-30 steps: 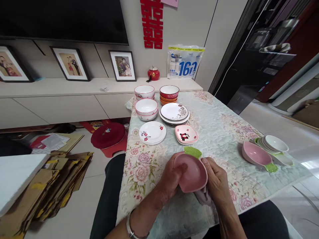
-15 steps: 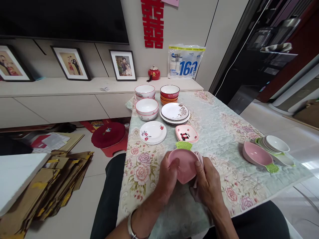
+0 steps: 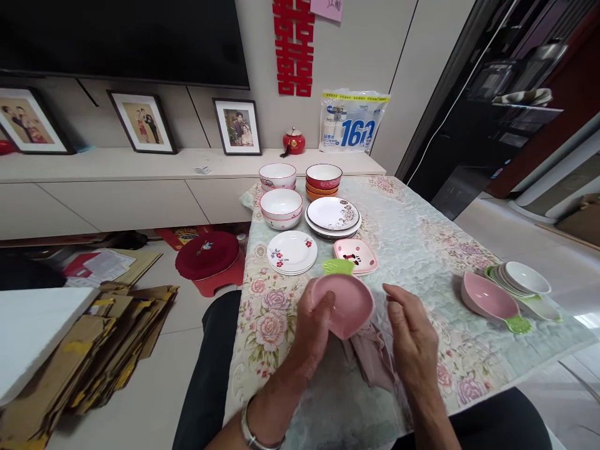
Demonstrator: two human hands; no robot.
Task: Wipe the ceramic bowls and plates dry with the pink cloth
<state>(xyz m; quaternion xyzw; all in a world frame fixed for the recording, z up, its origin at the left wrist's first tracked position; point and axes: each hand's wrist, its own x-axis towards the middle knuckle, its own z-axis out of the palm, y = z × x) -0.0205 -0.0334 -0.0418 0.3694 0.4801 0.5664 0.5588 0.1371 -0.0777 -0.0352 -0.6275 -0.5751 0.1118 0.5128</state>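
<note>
A pink strawberry-shaped bowl (image 3: 349, 305) with a green leaf handle (image 3: 338, 267) is held above the table, my left hand (image 3: 313, 328) gripping its left side with the thumb inside. To the right, my right hand (image 3: 412, 334) is off the bowl, holding nothing, with its fingers loosely bent and apart. A dusty-pink cloth (image 3: 372, 359) hangs or lies crumpled below the bowl, between the hands; whether the left fingers pinch it underneath is hidden. Just past the bowl is a small stack of pink square dishes (image 3: 356, 255).
Flowered plates (image 3: 292, 251), larger plates (image 3: 332, 214), white bowls (image 3: 281, 206) and red-and-orange bowls (image 3: 323, 178) stand stacked at the back. Another pink bowl (image 3: 487, 295) and small white bowls (image 3: 527, 277) sit at right. Flattened cardboard (image 3: 126, 337) and a red stool (image 3: 206, 256) are left.
My right hand has let go of the bowl and cloth and moved right. My left hand keeps the bowl, and the cloth now drops below it.
</note>
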